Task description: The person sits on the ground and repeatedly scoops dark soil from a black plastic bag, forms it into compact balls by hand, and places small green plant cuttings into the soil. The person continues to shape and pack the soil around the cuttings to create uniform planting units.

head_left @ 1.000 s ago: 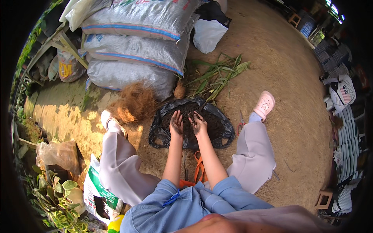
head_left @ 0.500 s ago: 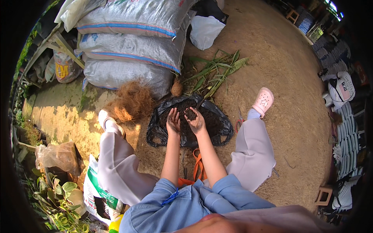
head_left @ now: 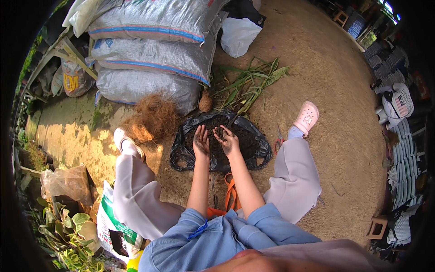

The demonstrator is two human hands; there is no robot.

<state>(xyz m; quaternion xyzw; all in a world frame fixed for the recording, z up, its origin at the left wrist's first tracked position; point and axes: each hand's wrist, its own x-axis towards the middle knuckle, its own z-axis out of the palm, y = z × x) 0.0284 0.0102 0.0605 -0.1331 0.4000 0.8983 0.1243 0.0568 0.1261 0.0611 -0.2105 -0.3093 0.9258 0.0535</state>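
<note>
A crumpled black plastic bag (head_left: 180, 154) lies spread between my legs, holding dark soil (head_left: 247, 146). My left hand (head_left: 200, 141) is palm up over the left of the soil, fingers open and smudged with dirt. My right hand (head_left: 227, 139) is beside it, a short gap apart, with curved, parted fingers and dark crumbs on them; I cannot tell how much soil it carries. Brown fibre (head_left: 152, 119) lies left of the bag, a small brown fibrous ball (head_left: 205, 103) behind it. Long green leaves (head_left: 253, 81) lie beyond, and red-handled scissors (head_left: 278, 141) to the right.
Stacked silver sacks (head_left: 145, 81) stand behind the fibre, a pale bag (head_left: 238, 36) to their right. An open white sack (head_left: 113, 213) and plants (head_left: 68, 233) sit at lower left. An orange strap (head_left: 230, 190) lies near me. A stool (head_left: 375, 226) and piled items (head_left: 401, 167) line the right side.
My right hand's fingers have loosened from the cupped shape around dark soil seen half a second ago. Both hands have shifted slightly left in the picture, along with the whole view.
</note>
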